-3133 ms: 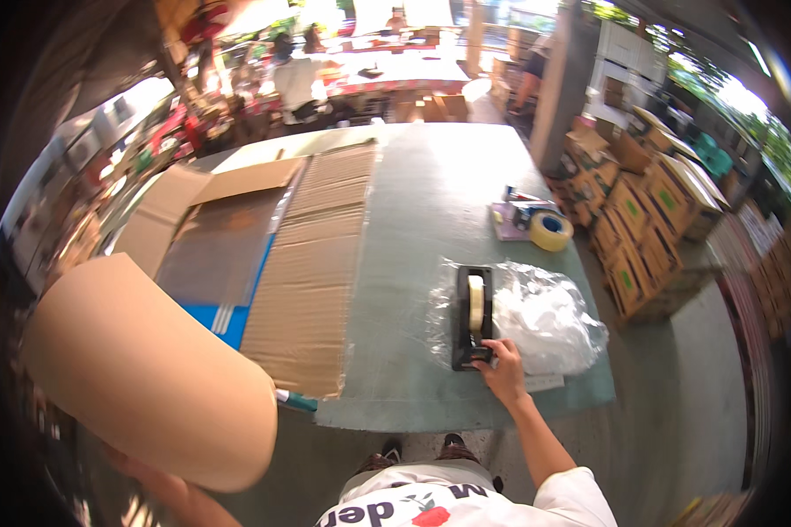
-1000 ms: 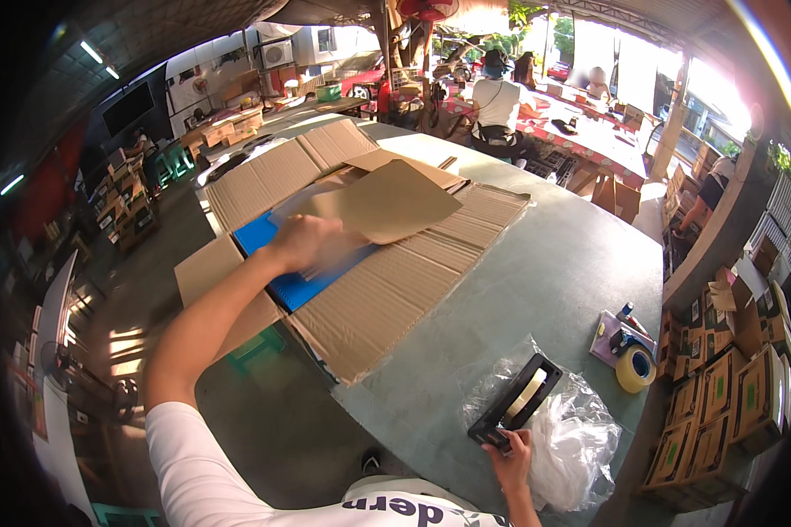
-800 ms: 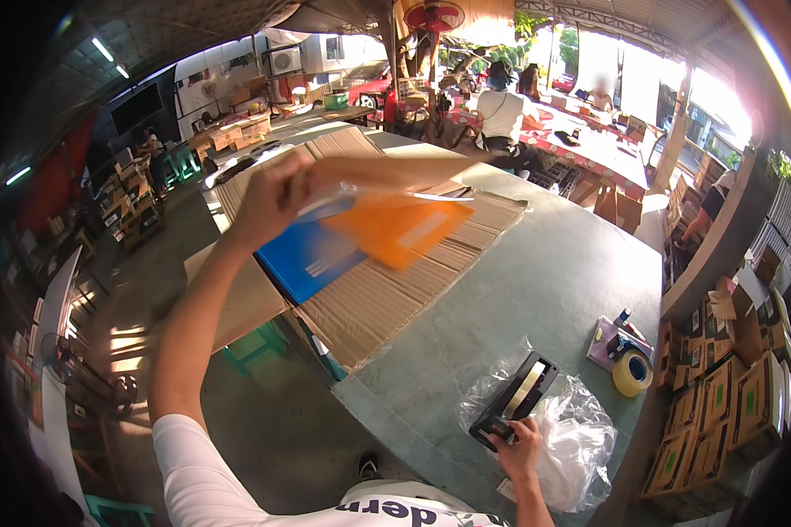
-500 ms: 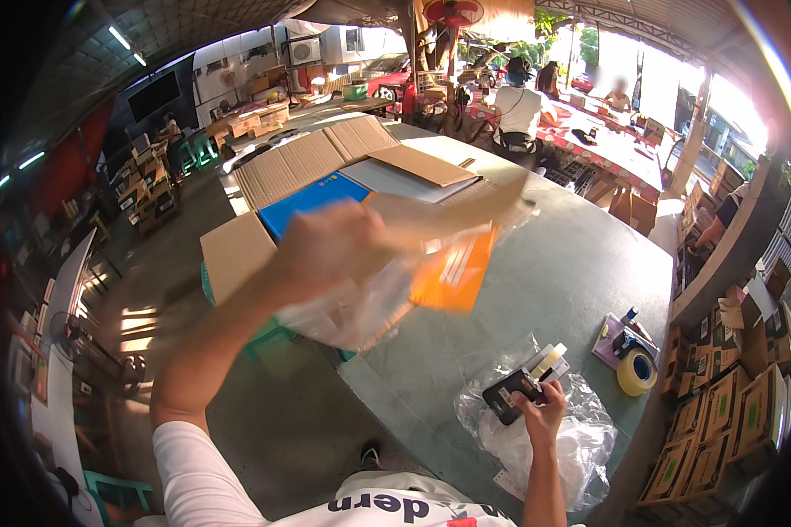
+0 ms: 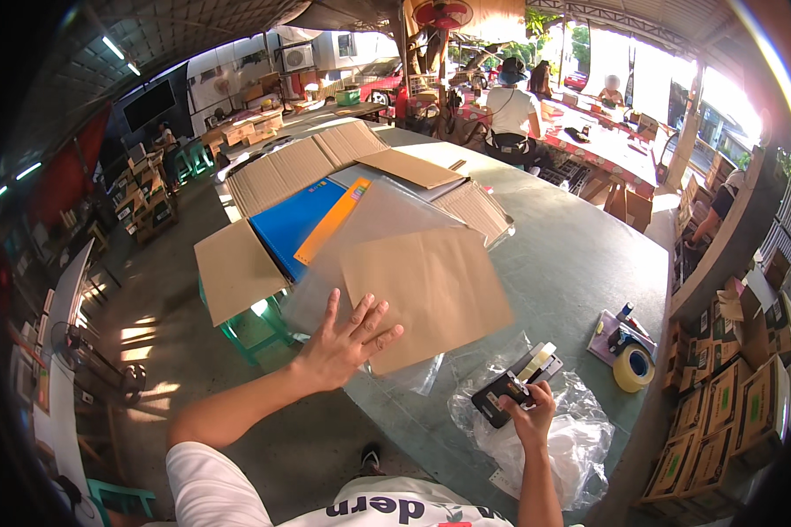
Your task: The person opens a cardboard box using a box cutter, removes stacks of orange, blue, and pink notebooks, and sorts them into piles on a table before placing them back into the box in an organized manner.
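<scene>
My left hand (image 5: 344, 344) lies with fingers spread at the near left edge of a brown paper sheet (image 5: 431, 294). A clear plastic sleeve (image 5: 387, 215) shows around and beyond the paper. Under the sleeve are an orange folder (image 5: 334, 218) and a blue folder (image 5: 286, 230), both in an open cardboard carton (image 5: 277, 176). My right hand (image 5: 533, 409) is closed on a black boxy thing (image 5: 497, 400) above crumpled clear plastic (image 5: 558, 448). A pale tape roll (image 5: 540, 358) is next to that thing; whether they are joined I cannot tell.
A roll of clear tape (image 5: 633, 369) stands near a purple pad (image 5: 602, 334) on the green-grey table (image 5: 580, 263). Stacked cartons (image 5: 703, 439) line the right side. A green stool (image 5: 259, 334) is under the carton's left side. People sit at a red table (image 5: 606, 149) beyond.
The brown paper and plastic sleeve have swung down from the air onto the carton and table. My left hand has released them and flattened out; the orange folder now lies on the blue one.
</scene>
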Demonstrator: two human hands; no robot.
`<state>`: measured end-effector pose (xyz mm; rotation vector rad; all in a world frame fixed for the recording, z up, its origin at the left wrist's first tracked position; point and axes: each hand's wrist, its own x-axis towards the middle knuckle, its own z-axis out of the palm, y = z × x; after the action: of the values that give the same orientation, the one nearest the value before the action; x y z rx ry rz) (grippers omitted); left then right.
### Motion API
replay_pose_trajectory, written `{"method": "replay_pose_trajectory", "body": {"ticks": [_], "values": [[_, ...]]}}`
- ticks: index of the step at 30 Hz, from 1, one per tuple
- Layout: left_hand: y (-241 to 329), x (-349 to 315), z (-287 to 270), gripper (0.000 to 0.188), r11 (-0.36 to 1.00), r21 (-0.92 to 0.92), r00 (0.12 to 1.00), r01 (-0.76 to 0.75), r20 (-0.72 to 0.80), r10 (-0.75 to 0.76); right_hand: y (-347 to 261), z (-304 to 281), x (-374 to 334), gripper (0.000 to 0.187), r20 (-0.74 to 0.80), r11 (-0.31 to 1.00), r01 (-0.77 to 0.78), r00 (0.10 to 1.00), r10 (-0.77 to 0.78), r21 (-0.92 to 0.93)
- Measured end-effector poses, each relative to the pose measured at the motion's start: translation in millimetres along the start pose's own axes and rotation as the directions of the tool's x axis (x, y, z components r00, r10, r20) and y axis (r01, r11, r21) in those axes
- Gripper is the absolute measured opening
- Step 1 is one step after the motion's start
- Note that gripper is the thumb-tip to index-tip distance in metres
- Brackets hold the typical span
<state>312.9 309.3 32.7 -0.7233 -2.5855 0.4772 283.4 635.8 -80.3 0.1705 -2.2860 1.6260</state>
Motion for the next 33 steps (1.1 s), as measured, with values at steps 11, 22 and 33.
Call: {"method": "replay_pose_trajectory", "body": {"ticks": [11,22,33], "values": [[-35,36,-74,0.032,0.826,-0.539,0.964,0.163,-0.093,-0.251,11,-22,17,0.021,-0.018,0.918,-0.116,0.991,0.133,0.38],[-34,157,-178,0.031,0.307,-0.924,0.517,-0.228,-0.382,-0.766,-1,-63,47,0.039,-0.296,0.99,-0.009,0.954,0.051,0.144],[235,98,107,0.037,-0.799,-0.521,0.537,0.3,0.785,-0.309,-126,-190,-16,0.039,-0.52,0.912,0.41,0.781,-0.347,0.007]]}}
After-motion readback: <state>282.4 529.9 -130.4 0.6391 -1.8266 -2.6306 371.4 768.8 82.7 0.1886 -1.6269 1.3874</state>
